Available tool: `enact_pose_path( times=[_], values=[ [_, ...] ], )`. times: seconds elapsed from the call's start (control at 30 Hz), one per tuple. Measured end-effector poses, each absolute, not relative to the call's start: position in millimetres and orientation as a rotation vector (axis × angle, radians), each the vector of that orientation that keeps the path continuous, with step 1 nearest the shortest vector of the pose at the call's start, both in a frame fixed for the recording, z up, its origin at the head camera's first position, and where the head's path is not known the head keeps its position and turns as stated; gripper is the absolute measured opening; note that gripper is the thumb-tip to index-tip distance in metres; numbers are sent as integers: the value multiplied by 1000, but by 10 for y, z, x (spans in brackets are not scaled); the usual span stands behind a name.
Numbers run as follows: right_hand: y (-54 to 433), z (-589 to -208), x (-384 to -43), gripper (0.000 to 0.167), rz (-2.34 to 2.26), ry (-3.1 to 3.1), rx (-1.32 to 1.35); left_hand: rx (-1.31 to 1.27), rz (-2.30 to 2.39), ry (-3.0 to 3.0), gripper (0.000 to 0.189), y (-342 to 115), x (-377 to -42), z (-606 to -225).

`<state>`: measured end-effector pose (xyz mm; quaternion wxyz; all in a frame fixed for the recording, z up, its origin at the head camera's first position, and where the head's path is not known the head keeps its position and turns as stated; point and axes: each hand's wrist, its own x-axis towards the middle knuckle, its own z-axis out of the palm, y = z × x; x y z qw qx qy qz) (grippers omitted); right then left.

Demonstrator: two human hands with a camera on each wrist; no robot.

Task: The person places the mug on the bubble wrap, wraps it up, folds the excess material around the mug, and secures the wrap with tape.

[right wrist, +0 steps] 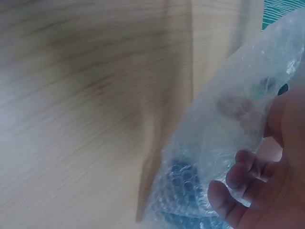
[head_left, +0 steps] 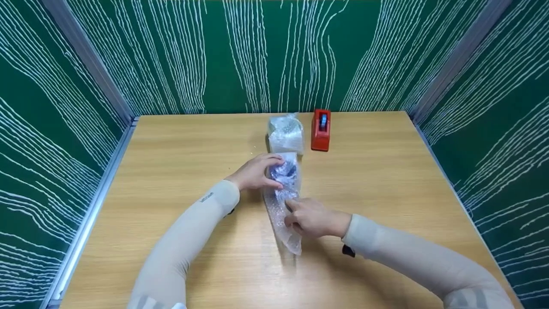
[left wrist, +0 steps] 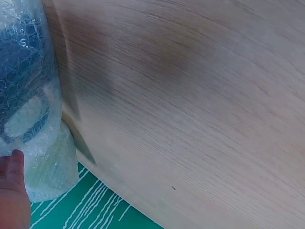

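A dark bluish object lies inside clear bubble wrap (head_left: 288, 171) in the middle of the table; its kind is hidden by the wrap. My left hand (head_left: 257, 172) holds this bundle from the left, fingers over the far part and thumb lower down. A loose flap of the bubble wrap (right wrist: 205, 129) trails toward me. At the flap's right side, my right hand (head_left: 312, 218) pinches the wrap, and a fingertip shows blurred through the plastic in the right wrist view. The other fingers (right wrist: 238, 176) of that hand are curled.
Just behind the bundle stands a roll of bubble wrap (head_left: 285, 134). To its right is a red tape dispenser (head_left: 321, 139) with a blue-looking tape roll. Green walls (head_left: 291, 56) with white lines border the wooden table (head_left: 369, 171) at the back and sides.
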<state>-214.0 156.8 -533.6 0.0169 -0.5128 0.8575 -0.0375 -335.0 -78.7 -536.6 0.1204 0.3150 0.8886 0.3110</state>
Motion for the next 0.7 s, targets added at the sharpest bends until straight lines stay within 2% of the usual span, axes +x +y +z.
enact_pose_path(
  times=[0.13, 0.37, 0.7],
  values=[
    [1645, -5398, -2154, 20, -121, 2601, -1582, 897, 916, 2591, 83, -794, -3354, -5363],
    [1820, -5492, -2212, 67, -232, 2476, -1583, 890, 902, 2593, 83, -792, -3356, -5371],
    [1872, -5483, -2200, 89, 32, 2444, -1607, 906, 897, 2602, 82, -789, -3357, -5380]
  ],
)
